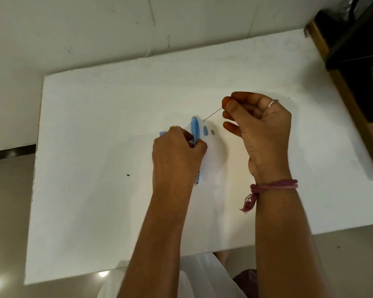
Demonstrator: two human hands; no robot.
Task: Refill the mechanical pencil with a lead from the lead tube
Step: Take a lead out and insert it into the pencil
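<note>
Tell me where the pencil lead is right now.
In the head view, the lead is pinched by the right hand, above the white table, its free end just right of the blue pencil.

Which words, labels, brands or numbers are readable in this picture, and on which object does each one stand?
None can be read.
The blue pencil, gripped by the left hand, shows no legible print.
The lead, pinched by the right hand, is too thin to carry any.
The small blue cap and the grey piece on the white table show no marks.
The dark box at the right edge shows no readable label.
</note>
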